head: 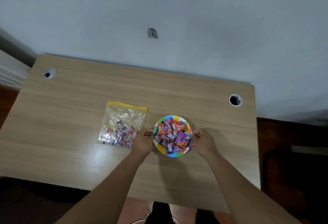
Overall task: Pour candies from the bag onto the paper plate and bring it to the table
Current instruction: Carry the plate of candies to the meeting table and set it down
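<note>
Candies [173, 136] already lie heaped on the paper plate [171, 154], which sits on the wooden bench [71, 117] a little right of its middle and toward the near half. Pouring looks done, or close enough: the plate is full to its coloured rim, while the clear bag [122, 123] with the yellow zip strip lies flat on the bench just left of the plate, with a smaller clutch of candies settled in its near end (whether its strip is sealed I cannot tell). Both hands are at the plate now. The left hand [143, 142] is at the plate's left edge, its fingers [148, 133] curled in against the rim; the right hand [203, 141] mirrors it on the right edge, its fingers [196, 134] bent toward the rim in the same way. Each looks closed on the rim, though how far they reach under it is hidden. Whether the plate has left the surface is hard to say; it appears to rest there. What remains, by my reading, is the second part: lifting the loaded plate level with the 2 hands and carrying it to the table. A thin paper plate under that heap may flex, so an even grip on both sides matters, or candies could slide off.
</note>
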Demonstrator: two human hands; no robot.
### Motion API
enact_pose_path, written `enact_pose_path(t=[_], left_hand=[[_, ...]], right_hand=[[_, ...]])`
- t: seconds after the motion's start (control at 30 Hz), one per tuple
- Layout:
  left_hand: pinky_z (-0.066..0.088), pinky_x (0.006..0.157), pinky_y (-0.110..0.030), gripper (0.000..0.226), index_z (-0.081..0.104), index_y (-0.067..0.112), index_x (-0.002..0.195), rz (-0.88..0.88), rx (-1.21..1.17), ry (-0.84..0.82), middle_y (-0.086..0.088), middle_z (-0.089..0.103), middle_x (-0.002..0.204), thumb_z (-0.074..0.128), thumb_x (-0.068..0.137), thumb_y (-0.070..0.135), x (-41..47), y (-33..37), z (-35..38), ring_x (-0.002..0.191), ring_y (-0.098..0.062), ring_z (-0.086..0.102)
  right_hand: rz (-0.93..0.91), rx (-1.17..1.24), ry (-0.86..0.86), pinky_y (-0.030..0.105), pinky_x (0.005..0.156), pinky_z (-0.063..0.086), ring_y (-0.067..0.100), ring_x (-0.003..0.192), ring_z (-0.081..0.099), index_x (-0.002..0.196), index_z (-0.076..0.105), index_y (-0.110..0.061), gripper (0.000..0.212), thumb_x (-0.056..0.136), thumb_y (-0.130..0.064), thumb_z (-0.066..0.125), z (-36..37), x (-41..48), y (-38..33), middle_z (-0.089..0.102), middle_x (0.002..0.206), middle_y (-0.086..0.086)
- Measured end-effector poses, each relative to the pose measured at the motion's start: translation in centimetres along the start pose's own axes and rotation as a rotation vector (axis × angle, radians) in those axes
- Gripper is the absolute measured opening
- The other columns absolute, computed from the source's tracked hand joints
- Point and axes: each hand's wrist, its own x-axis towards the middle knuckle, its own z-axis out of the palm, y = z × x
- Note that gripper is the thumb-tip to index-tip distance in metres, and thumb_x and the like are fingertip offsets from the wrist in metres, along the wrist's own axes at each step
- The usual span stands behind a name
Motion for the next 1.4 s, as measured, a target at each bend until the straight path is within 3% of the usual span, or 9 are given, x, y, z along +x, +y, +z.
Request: enact_pose_path(t=[0.1, 0.2, 0.37, 0.53, 0.67, 0.9, 1.03, 1.17, 1.4], left_hand=[[0.066, 0.088, -0.057, 0.011, 0.074, 0.025, 0.097, 0.029, 0.004, -0.040, -0.001, 0.074, 0.110, 0.071, 0.091, 0.016, -0.4, 1.1, -0.2, 0.102, -0.034, 0.076], [0.068, 0.068, -0.036, 0.013, 0.069, 0.009, 0.106, 0.056, -0.037, -0.105, -0.008, 0.066, 0.112, 0.062, 0.103, -0.001, -2.0, 3.5, 0.0, 0.092, -0.027, 0.072], [0.064, 0.089, -0.050, 0.013, 0.067, 0.002, 0.110, 0.100, -0.004, -0.240, -0.011, 0.061, 0.116, 0.058, 0.105, -0.006, -4.2, 6.7, 1.2, 0.094, -0.028, 0.068], [0.063, 0.058, -0.026, 0.018, 0.066, 0.008, 0.103, 0.158, 0.027, -0.338, -0.011, 0.063, 0.108, 0.057, 0.104, -0.008, -7.6, 9.0, 3.5, 0.086, -0.022, 0.068], [0.061, 0.058, -0.026, 0.018, 0.066, 0.001, 0.117, 0.192, 0.088, -0.420, -0.013, 0.065, 0.109, 0.055, 0.105, -0.007, -10.7, 9.2, 6.1, 0.083, -0.021, 0.069], [0.060, 0.061, -0.028, 0.022, 0.066, 0.011, 0.101, 0.228, 0.124, -0.522, -0.009, 0.067, 0.103, 0.053, 0.105, -0.006, -18.2, 6.5, 10.0, 0.078, -0.018, 0.068], [0.062, 0.060, -0.027, 0.019, 0.067, 0.008, 0.104, 0.231, 0.156, -0.578, -0.013, 0.068, 0.107, 0.055, 0.105, -0.007, -22.9, 3.2, 11.8, 0.078, -0.019, 0.069], [0.063, 0.064, -0.029, 0.020, 0.067, -0.003, 0.121, 0.259, 0.238, -0.628, -0.017, 0.068, 0.115, 0.058, 0.103, -0.005, -27.3, -0.3, 13.6, 0.084, -0.022, 0.069], [0.061, 0.051, -0.020, 0.026, 0.065, -0.005, 0.129, 0.276, 0.321, -0.727, -0.014, 0.066, 0.114, 0.060, 0.103, -0.006, -36.1, -4.5, 17.3, 0.078, -0.018, 0.070]], right_hand=[[0.005, 0.046, 0.048, 0.045, 0.090, 0.063, 0.034, 0.094, 0.080, 0.088, 0.065, -0.030, 0.015, 0.101, -0.022, 0.068, -1.4, -1.9, -0.5, 0.083, 0.105, 0.007], [0.032, 0.129, 0.103, 0.047, 0.088, 0.064, 0.032, 0.091, 0.080, 0.080, 0.064, -0.034, 0.023, 0.100, -0.023, 0.068, -3.0, -3.9, -0.5, 0.082, 0.102, 0.004], [0.047, 0.225, 0.194, 0.045, 0.092, 0.063, 0.028, 0.101, 0.076, 0.104, 0.076, -0.016, 0.012, 0.100, -0.023, 0.069, -5.9, -7.9, 0.1, 0.081, 0.108, 0.005], [0.029, 0.319, 0.247, 0.055, 0.090, 0.066, 0.024, 0.099, 0.079, 0.094, 0.072, -0.034, 0.005, 0.096, -0.033, 0.068, -7.8, -10.2, 4.4, 0.081, 0.105, -0.004], [0.048, 0.375, 0.336, 0.054, 0.086, 0.068, 0.023, 0.094, 0.081, 0.091, 0.068, -0.036, 0.011, 0.099, -0.029, 0.067, -10.3, -14.8, 6.2, 0.081, 0.102, -0.003], [0.101, 0.426, 0.409, 0.044, 0.071, 0.070, 0.021, 0.085, 0.081, 0.098, 0.067, -0.026, 0.008, 0.105, -0.023, 0.065, -12.7, -23.7, 11.7, 0.081, 0.105, 0.006], [0.141, 0.443, 0.462, 0.044, 0.073, 0.070, 0.026, 0.091, 0.081, 0.107, 0.069, -0.017, 0.009, 0.103, -0.026, 0.069, -12.9, -28.8, 16.3, 0.079, 0.107, 0.007], [0.160, 0.442, 0.541, 0.051, 0.086, 0.068, 0.022, 0.091, 0.080, 0.098, 0.073, -0.027, 0.024, 0.087, -0.048, 0.068, -11.9, -32.2, 23.6, 0.081, 0.097, -0.004], [0.267, 0.483, 0.649, 0.042, 0.080, 0.069, 0.014, 0.086, 0.078, 0.106, 0.071, -0.026, 0.010, 0.104, -0.034, 0.066, -12.7, -42.9, 27.9, 0.079, 0.096, -0.004]])
